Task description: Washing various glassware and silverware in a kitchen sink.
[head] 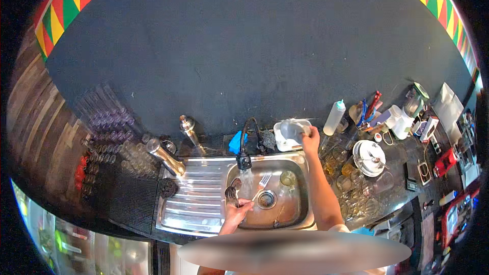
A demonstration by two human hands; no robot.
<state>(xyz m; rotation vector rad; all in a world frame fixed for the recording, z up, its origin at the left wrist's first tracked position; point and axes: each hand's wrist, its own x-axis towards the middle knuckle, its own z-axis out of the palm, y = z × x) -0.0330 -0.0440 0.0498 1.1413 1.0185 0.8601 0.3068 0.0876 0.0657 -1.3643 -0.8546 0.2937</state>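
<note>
Over the left side of the steel sink (301, 219), my left hand (238, 215) grips some cutlery (231, 193), among it a fork. My right hand (311, 139) reaches behind the sink and holds a clear plastic container (293, 130) above a white plastic tub (280, 141). Water (247, 177) runs from the black flexible faucet (244, 160) into the basin, near the cutlery. A drinking glass (287, 178) stands in the basin, and a utensil with a pale head (264, 180) lies by the drain (266, 199).
Right of the sink are many used glasses (357, 177), a stack of white plates (368, 156) and a squeeze bottle (334, 118). To the left lie the ribbed drainboard (195, 198), a metal shaker (166, 156) and rows of glasses (139, 156). A blue cloth (238, 142) sits behind the faucet.
</note>
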